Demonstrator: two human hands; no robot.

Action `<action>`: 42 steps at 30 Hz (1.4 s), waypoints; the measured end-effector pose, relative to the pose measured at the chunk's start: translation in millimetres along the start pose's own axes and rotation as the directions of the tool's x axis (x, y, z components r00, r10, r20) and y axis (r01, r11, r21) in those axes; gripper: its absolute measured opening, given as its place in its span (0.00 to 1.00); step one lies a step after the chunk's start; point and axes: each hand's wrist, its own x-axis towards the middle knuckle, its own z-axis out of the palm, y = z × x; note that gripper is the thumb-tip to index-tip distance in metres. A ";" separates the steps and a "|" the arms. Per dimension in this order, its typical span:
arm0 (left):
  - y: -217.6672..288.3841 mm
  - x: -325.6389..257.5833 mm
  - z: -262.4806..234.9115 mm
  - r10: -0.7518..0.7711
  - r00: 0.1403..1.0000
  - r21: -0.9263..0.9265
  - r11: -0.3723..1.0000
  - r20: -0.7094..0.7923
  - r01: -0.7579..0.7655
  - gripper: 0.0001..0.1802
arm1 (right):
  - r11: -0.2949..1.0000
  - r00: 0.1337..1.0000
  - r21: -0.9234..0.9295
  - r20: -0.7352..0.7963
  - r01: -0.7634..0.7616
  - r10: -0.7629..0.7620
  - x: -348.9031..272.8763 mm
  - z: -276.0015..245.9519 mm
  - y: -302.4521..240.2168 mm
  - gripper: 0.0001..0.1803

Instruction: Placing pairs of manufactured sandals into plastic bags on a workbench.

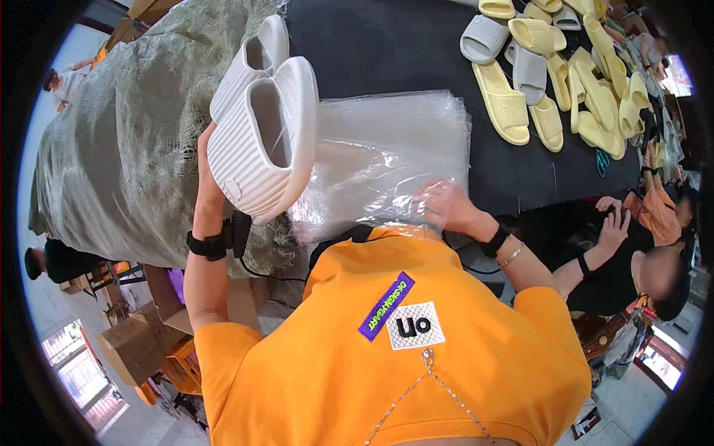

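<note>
Slippers (pixel 260 134): light, soft foam, clamped as a pair in left hand (pixel 208 186). Bags (pixel 387 160): thin, slippery; right hand (pixel 445 207) pinching top sheet's edge.

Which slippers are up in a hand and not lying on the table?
The white pair of slippers, gripped together in the left hand. The yellow slippers and grey slippers all lie loose on the black table.

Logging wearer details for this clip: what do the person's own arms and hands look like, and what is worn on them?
Both forearms are bare below short orange sleeves. The left hand has a black wrist strap carrying a small black device with a thin cable trailing off. The right hand has a black wristband and a thin metallic bracelet. No gloves.
</note>
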 end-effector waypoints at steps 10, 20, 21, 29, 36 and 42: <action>-9.2 9.1 4.9 0.045 0.999 -0.088 0.995 -0.007 -0.045 0.20 | 0.364 0.713 0.662 0.382 -0.655 0.588 75.2 37.0 69.3 0.48; -8.8 12.1 100.2 -0.097 0.971 -0.123 0.984 0.219 0.126 0.23 | 0.882 0.913 0.276 -0.037 -0.382 0.407 63.7 46.3 89.9 0.37; -5.7 10.6 122.3 -0.073 0.970 -0.069 0.993 0.232 0.091 0.22 | 0.898 0.929 0.301 -0.081 -0.321 0.360 48.7 50.5 76.7 0.35; -139.4 47.4 176.6 0.045 0.964 0.888 0.378 0.264 -0.261 0.15 | 0.929 0.936 -0.123 -0.015 -0.349 0.350 1.5 69.4 11.1 0.22; -114.1 106.6 85.8 0.015 0.987 0.862 0.490 -0.157 0.130 0.15 | 0.955 0.968 -0.155 -0.055 -0.251 0.246 10.9 55.4 6.5 0.34; -13.8 95.0 72.0 0.365 0.930 0.558 0.780 -0.037 -0.283 0.17 | 0.921 0.944 -0.216 -0.011 -0.324 0.330 32.9 57.9 -1.1 0.52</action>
